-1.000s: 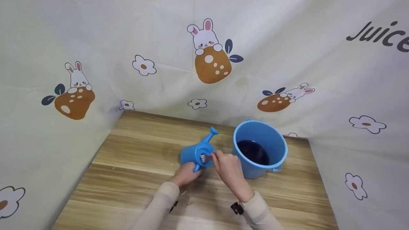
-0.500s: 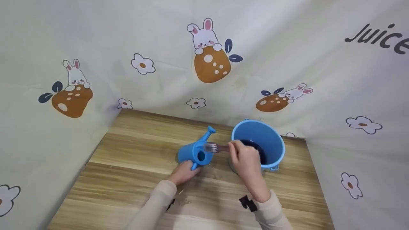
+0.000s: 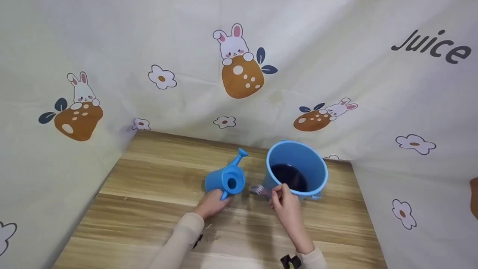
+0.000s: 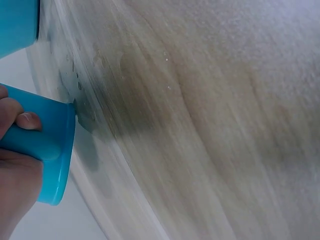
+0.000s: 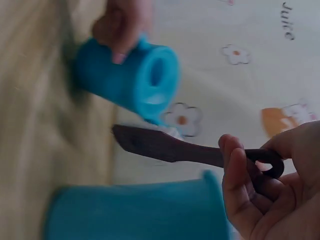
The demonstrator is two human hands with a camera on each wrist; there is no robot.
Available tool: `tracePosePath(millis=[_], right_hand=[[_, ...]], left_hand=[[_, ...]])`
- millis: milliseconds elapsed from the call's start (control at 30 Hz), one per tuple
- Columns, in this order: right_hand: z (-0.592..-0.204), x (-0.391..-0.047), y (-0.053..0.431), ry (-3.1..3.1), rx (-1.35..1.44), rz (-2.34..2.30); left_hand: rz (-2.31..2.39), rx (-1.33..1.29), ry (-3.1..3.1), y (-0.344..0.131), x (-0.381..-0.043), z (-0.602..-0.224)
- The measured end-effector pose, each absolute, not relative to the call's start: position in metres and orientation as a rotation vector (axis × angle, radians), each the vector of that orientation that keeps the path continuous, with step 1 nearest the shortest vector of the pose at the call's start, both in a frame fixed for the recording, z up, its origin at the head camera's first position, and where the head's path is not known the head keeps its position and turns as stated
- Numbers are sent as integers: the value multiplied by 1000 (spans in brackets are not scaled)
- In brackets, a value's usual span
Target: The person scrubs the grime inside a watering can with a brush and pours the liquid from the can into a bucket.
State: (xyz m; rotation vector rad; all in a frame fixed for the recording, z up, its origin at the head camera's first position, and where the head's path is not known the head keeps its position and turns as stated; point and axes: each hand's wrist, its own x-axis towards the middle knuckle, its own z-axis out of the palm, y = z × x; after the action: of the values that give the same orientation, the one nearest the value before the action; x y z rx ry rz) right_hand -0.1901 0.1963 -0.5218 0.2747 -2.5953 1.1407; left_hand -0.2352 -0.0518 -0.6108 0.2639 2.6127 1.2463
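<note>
In the head view a blue watering can point(image 3: 214, 181) stands on the wooden tabletop, its spout pointing to the back right. My left hand point(image 3: 210, 204) grips its handle; the left wrist view shows fingers curled round the handle point(image 4: 30, 142). To the can's right, apart from it, my right hand point(image 3: 289, 211) holds a scrub brush point(image 3: 257, 189) in front of the bucket. The right wrist view shows the brush's dark handle point(image 5: 195, 154), with a looped end, between thumb and fingers. Its pale bristles point(image 5: 172, 132) face away from that camera and are mostly hidden.
A blue bucket point(image 3: 315, 160) with dark liquid point(image 3: 287, 175) stands at the back right, close to the right hand. Patterned cloth point(image 3: 194, 104) encloses the wooden tabletop point(image 3: 142, 209) at the back and sides. Water drops lie near the can.
The brush has come out of the watering can's opening and moved right, then down in front of the bucket. My right hand has turned over. The left hand keeps its grip on the can.
</note>
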Motion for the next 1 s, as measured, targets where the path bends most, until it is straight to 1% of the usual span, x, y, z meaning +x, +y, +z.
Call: tracePosePath(millis=[233, 400, 500, 600, 800, 1000], right_hand=[[-595, -203, 176, -2536, 199, 1555], [-621, -202, 161, -2653, 252, 1718], [-628, -201, 155, -2709, 274, 1880], [-631, -202, 151, -2787, 233, 1936], [-630, -206, 152, -2962, 191, 1853], [-615, -210, 156, -3088, 195, 1717]], left_hand=[[1266, 252, 2602, -51, -234, -614], [1246, 266, 2654, -51, -234, -616], [1252, 270, 2652, -51, -234, -616], [1269, 252, 2615, -51, -234, -616], [1266, 244, 2620, -52, -234, -614], [1269, 249, 2612, -54, -234, -613]])
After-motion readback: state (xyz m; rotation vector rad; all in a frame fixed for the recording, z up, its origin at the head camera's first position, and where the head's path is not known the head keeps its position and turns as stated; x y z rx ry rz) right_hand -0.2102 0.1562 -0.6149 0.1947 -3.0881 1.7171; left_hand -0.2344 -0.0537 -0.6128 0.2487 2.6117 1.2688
